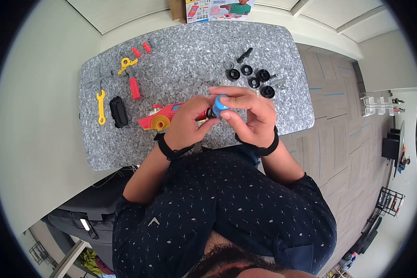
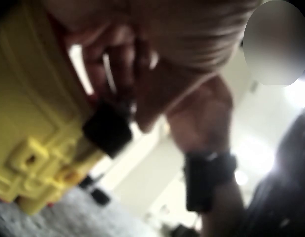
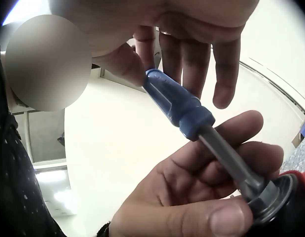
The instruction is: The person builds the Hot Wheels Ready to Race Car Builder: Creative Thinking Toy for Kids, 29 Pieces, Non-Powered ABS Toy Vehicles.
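My right hand pinches the blue handle of a toy screwdriver between thumb and fingers. The screwdriver's grey shaft slants down, and its end meets a grey nut-like piece at the centre of a black wheel. My left hand grips the red toy car that carries this wheel, its thumb close beside the grey piece. A yellow hub shows on the car's side in the head view. In the left wrist view the car's yellow underside appears large and blurred.
Several black wheels and a grey ring lie at the table's right. On the left are a yellow wrench, a red-handled hammer, a grey cross-shaped tool and a black part. A printed box stands behind.
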Tool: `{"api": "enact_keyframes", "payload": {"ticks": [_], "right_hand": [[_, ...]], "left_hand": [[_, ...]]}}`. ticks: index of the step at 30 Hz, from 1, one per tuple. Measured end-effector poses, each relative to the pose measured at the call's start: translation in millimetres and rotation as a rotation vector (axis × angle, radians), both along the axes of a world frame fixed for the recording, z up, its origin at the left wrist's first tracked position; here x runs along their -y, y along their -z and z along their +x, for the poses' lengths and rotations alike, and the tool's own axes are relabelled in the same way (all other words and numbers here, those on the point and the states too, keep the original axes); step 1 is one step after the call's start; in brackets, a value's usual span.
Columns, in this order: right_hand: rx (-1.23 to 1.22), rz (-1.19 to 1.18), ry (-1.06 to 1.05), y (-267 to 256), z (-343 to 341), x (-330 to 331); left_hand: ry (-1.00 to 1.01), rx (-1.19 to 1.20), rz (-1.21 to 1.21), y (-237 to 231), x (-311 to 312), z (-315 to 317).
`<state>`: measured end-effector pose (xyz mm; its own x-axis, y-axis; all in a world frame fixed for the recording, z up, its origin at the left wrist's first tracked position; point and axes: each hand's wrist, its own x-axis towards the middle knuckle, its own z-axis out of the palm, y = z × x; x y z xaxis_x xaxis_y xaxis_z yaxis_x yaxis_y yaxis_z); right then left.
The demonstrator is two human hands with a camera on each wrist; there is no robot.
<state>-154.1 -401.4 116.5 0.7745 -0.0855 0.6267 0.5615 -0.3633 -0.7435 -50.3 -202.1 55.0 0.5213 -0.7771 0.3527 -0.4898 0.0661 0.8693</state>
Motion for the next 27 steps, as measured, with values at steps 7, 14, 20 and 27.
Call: {"api": "enact_keyframes", "payload": {"ticks": [7, 14, 20, 27], "right_hand": [[0.02, -0.052, 0.008, 1, 2, -1], [0.094, -0.045, 0.126, 7, 1, -3], [0.062, -0.005, -0.019, 6, 4, -4], [0.094, -0.007, 0.078, 14, 5, -7]], "left_hand": [[-0.029, 0.111, 0.024, 3, 4, -1], [-0.013, 0.09, 0.06, -2, 3, -2], [-0.06, 0.156, -0.005, -4, 5, -4], [-0.024, 0.115, 0.043, -5, 4, -2]]}}
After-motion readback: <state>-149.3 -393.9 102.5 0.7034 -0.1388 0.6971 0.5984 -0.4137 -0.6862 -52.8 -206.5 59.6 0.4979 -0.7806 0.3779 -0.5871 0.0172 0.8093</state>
